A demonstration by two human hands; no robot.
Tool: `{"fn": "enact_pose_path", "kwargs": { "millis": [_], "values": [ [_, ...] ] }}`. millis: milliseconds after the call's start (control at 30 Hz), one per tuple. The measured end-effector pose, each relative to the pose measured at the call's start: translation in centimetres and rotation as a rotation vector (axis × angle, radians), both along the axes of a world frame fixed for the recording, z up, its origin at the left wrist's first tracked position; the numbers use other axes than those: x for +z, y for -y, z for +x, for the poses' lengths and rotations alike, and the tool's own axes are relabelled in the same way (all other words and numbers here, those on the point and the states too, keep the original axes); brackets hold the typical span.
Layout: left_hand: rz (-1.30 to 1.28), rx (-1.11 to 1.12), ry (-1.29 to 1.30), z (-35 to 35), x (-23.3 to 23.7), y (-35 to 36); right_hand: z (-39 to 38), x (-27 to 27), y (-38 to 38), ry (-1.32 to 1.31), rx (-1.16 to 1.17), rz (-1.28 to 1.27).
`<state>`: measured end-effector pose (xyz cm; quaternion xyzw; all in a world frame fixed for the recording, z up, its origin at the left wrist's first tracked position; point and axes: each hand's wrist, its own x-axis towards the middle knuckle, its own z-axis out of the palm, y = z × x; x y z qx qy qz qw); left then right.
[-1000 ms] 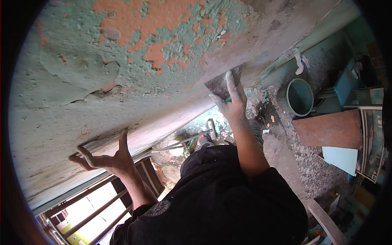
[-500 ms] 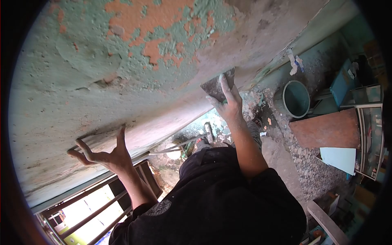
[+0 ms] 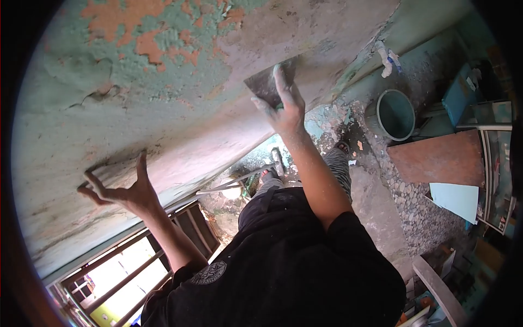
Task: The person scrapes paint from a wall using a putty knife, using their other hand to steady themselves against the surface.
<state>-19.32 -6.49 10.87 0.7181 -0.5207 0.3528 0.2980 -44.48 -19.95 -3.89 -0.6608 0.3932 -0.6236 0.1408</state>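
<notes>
My right hand [image 3: 284, 106] grips a wide-bladed scraper [image 3: 270, 86], with the fingers along its blade. The blade's broad edge lies against the wall [image 3: 180, 120], on a greyish bare area beside peeling green paint. A little of something green shows at my palm; the rest of the handle is hidden. My left hand [image 3: 128, 195] is spread, its fingertips resting on the lower left part of the wall. Pale dust covers the fingers of my right hand.
Below left is a barred window [image 3: 125, 272]. A hammer-like tool [image 3: 278, 162] lies by my feet. To the right are a grey bucket [image 3: 396, 115], a white pipe tap [image 3: 385, 61], a brown board [image 3: 438, 158] and a pale blue sheet [image 3: 455, 200]. Paint chips litter the floor.
My right hand has slid the scraper up and slightly away from the orange patch along the wall. The whole view has shifted a little. My left hand keeps its spread on the wall.
</notes>
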Motion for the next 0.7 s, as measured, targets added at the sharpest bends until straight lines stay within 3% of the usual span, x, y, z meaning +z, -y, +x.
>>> {"fn": "enact_pose_path", "kwargs": {
  "millis": [67,167,533,700],
  "values": [
    [0.017,0.011,0.048,0.5,-0.2,0.0,-0.1,0.2,-0.2,-0.007,0.006,-0.015],
    [0.05,0.032,0.146,0.7,-0.2,-0.5,0.4,0.3,-2.3,-0.021,0.041,0.198],
    [0.032,0.038,0.132,0.9,-0.4,-0.3,-2.5,0.2,-0.3,-0.311,0.093,0.058],
    [0.054,0.076,0.113,0.3,-0.2,-0.3,-1.7,3.3,-0.2,-0.197,0.061,-0.012]
  ]
}}
